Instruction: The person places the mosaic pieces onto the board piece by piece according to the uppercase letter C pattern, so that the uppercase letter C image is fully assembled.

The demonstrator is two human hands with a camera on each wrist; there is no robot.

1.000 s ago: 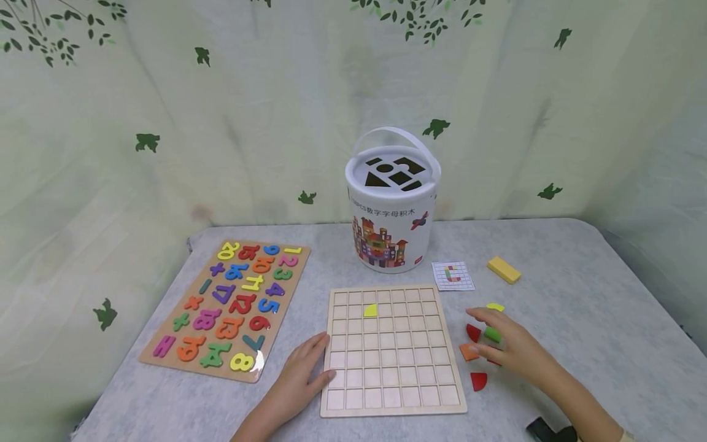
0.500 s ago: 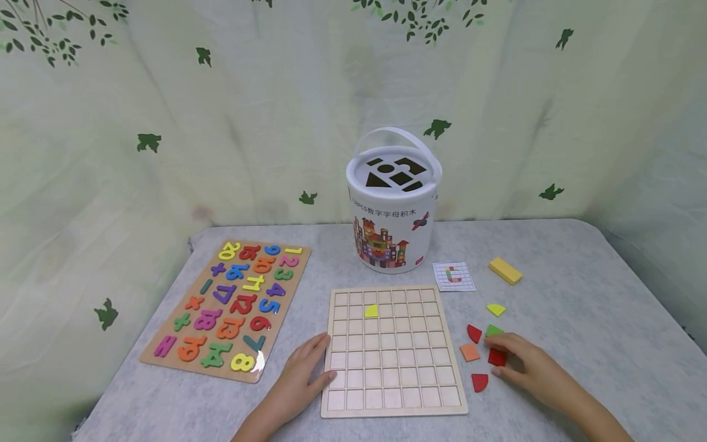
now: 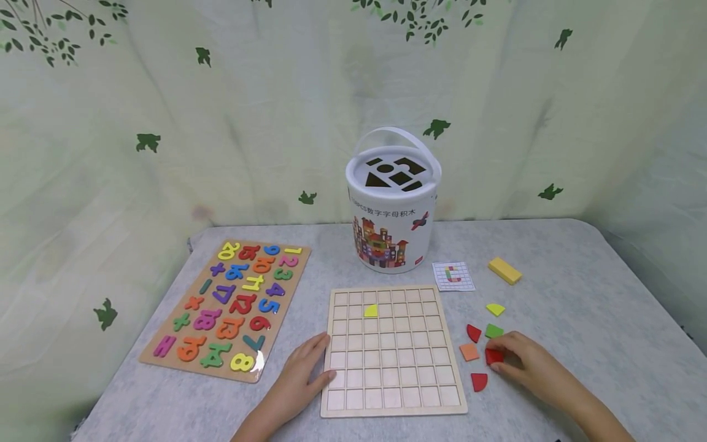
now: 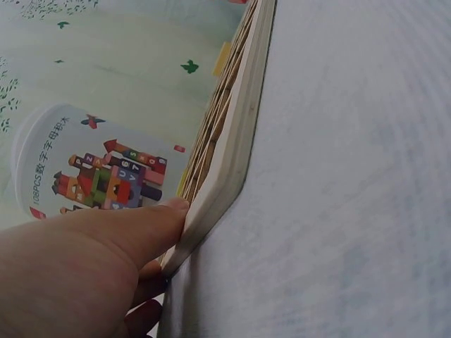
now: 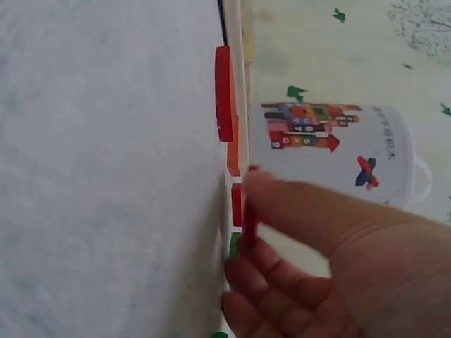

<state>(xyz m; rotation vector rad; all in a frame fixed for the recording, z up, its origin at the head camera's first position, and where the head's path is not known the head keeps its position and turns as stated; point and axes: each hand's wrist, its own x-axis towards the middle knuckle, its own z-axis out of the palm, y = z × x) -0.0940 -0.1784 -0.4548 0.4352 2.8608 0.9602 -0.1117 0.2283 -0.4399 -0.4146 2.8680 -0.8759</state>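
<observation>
Carefully: your right hand [image 3: 527, 362] pinches the red block [image 3: 493, 356], right of the board [image 3: 392, 350].
Its fingers [image 5: 282, 204] curl on a thin edge, so it may slip onto the orange piece [image 3: 469, 352]. Your left hand [image 3: 301, 371] lies flat against the board; if it loosens, the board may slide on the grey desk [image 3: 580, 319]. A leaf-print curtain [image 3: 221, 110] hangs behind.

The grid board [image 3: 392, 350] lies before the bucket [image 3: 393, 209], number puzzle [image 3: 229, 307] left, loose pieces [image 3: 479, 344] right

Perhaps a home play corner, number puzzle [image 3: 226, 307], block bucket [image 3: 392, 212]
</observation>
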